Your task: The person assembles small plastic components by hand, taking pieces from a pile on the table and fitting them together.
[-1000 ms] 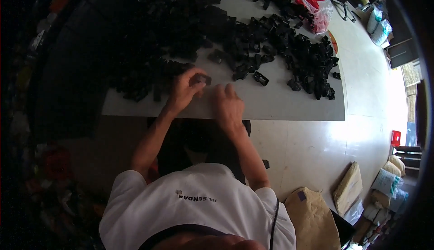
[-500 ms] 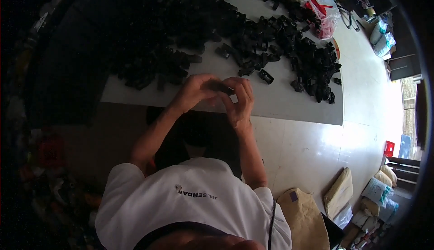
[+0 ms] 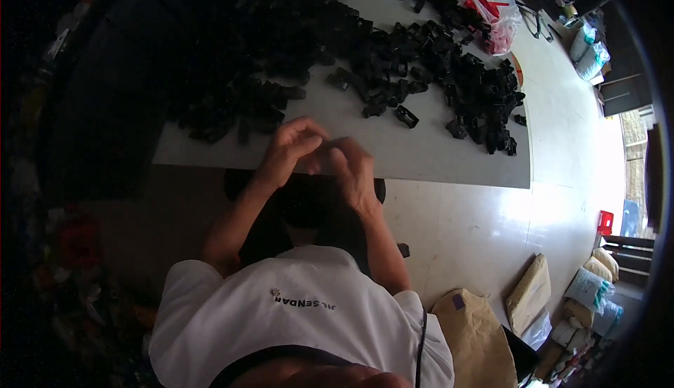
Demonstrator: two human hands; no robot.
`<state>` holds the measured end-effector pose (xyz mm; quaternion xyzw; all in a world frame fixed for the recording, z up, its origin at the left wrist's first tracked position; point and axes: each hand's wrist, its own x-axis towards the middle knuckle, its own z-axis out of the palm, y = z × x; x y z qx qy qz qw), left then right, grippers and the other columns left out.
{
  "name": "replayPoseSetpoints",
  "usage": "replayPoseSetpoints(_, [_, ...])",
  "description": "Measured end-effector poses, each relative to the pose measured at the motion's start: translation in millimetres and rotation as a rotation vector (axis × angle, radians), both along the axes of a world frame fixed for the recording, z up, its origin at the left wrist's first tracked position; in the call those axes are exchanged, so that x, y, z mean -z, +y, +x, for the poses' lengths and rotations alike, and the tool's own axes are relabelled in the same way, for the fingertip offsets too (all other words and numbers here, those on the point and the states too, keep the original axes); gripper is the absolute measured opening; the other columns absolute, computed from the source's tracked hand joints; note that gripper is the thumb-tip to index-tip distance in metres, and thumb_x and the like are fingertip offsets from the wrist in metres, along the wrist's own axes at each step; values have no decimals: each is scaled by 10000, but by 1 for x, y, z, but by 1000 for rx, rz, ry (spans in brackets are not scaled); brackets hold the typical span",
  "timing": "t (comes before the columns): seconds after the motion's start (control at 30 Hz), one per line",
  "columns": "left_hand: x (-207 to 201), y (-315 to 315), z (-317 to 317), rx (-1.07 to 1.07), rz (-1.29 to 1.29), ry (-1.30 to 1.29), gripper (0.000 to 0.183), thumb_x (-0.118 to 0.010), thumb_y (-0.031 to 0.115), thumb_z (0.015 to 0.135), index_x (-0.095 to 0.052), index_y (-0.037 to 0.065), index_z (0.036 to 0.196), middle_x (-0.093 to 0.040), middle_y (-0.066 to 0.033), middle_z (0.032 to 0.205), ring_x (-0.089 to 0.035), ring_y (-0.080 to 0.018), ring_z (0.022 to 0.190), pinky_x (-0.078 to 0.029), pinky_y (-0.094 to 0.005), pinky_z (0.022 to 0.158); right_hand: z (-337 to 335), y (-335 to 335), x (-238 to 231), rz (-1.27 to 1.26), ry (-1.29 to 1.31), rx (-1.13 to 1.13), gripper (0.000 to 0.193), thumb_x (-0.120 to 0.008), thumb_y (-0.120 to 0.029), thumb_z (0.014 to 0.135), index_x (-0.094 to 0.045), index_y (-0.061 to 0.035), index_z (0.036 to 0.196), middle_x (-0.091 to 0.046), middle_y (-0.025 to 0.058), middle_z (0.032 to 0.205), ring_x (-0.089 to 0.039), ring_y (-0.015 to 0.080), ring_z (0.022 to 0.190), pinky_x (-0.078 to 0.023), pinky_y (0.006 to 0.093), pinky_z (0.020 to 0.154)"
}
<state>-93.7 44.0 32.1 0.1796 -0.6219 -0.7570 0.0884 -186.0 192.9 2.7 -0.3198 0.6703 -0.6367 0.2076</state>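
Observation:
My left hand [image 3: 286, 153] is raised over the near edge of the grey-white table [image 3: 449, 167], its fingers curled and the thumb bent in toward them. Close beside it on the right, my right hand [image 3: 357, 170] has its thumb and fingers drawn together, pointing at the left one. Between the fingertips there is a dark, blurred patch; whatever they hold cannot be made out. Beyond the hands lie many small black plastic parts [image 3: 484, 96] in heaps. One loose part with an opening [image 3: 406, 116] lies nearest the right hand.
Plastic bags [image 3: 502, 33] lie at the table's far right corner. A small dark thing [image 3: 404, 250] shows beside my right forearm, below table level. On the floor to the right are a brown paper sack [image 3: 472, 332], a flat tan package [image 3: 528, 293] and a red stool [image 3: 605, 222].
My hands have drawn a little apart, the right one moving down and left. The black part that showed between my fingers is no longer clear. A small dark thing now shows beside my right forearm.

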Motion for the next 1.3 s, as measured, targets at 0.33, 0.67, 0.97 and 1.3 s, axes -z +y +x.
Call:
replayPoseSetpoints(0.33, [-6, 3, 10, 82, -840, -75, 260, -663, 71, 866, -568, 26, 1104, -603, -117, 875, -653, -234, 778, -533, -319, 647, 48, 23, 37, 162, 409, -167, 210, -680, -171, 843, -571, 6, 875, -604, 169, 791, -616, 332, 680, -483, 427, 597])
replayPoseSetpoints(0.67, [45, 32, -116, -31, -1446, 25, 318, -658, -16, 803, -567, 17, 1107, -521, -144, 1015, -594, -345, 835, -502, -432, 679, -20, 45, 7, 338, 607, 283, 233, -659, -107, 833, -574, -44, 1040, -577, 166, 973, -606, 388, 832, -500, 458, 658])
replayPoseSetpoints(0.97, [39, 8, -74, -193, -1125, 213, 244, -643, -68, 774, -631, -9, 1011, -557, -138, 979, -617, -309, 840, -506, -384, 646, -77, 24, 4, 531, 683, 428, 264, -604, -40, 820, -556, -53, 1079, -540, 159, 1066, -595, 379, 896, -482, 452, 727])
replayPoseSetpoints(1.3, [13, -32, -6, -220, 105, 107, 306, -511, -60, 820, -623, 31, 1090, -693, -125, 947, -643, -127, 630, -506, -222, 532, -7, -10, 9, 307, 658, 280, 298, -620, -70, 823, -537, -50, 1108, -534, 154, 1065, -603, 372, 829, -504, 434, 631])
